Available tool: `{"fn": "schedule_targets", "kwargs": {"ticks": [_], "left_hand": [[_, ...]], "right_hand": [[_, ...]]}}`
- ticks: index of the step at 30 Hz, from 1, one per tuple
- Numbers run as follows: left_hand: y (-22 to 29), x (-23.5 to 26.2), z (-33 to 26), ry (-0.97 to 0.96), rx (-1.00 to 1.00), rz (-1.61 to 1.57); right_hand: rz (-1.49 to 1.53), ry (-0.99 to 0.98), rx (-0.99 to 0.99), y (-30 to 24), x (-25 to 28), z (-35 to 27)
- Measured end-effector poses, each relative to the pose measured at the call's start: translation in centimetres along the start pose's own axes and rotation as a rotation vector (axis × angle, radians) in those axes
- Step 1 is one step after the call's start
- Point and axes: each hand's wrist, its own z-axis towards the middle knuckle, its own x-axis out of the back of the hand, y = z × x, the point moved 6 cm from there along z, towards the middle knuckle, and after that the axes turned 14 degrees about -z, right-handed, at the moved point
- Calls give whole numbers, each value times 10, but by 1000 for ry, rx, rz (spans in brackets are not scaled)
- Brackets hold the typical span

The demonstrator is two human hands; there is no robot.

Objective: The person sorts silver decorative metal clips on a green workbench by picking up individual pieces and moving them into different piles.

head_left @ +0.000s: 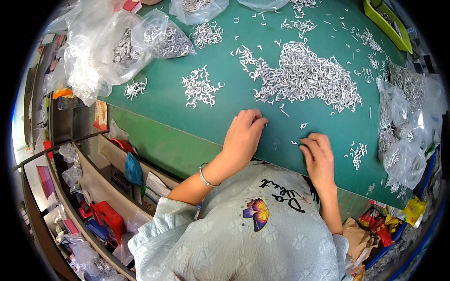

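Note:
My left hand is closed at the table's near edge, thumb and fingertips pinched together. A small silvery metal piece shows just at its fingertips; most of it is hidden. Further right, my right hand is held low over the table, its fingers curved and the thumb a little apart from them. Just left of its fingertips lies a tiny curved metal piece, and above that a small ring-shaped clasp. Beyond both hands spreads a large heap of small silvery metal parts on the green tabletop.
Smaller piles of curved parts lie to the left, with another pile at the right. Clear plastic bags of parts stand far left, more bags at the right edge. A yellow-green bin sits far right. Shelving holds a red basket.

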Motion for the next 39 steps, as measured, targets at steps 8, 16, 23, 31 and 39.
{"fn": "schedule_targets", "kwargs": {"ticks": [8, 16, 23, 31, 39], "left_hand": [[5, 15, -11, 11, -112, 78], [-15, 22, -24, 102, -43, -24], [-19, 29, -20, 30, -106, 10], [-23, 48, -18, 171, 13, 69], [-30, 53, -24, 46, 7, 80]], "right_hand": [[33, 5, 22, -1, -7, -7], [-325, 224, -166, 43, 36, -28], [-265, 144, 27, -23, -19, 60], [-26, 55, 146, -56, -38, 45], [36, -66, 207, -67, -50, 46]]}}
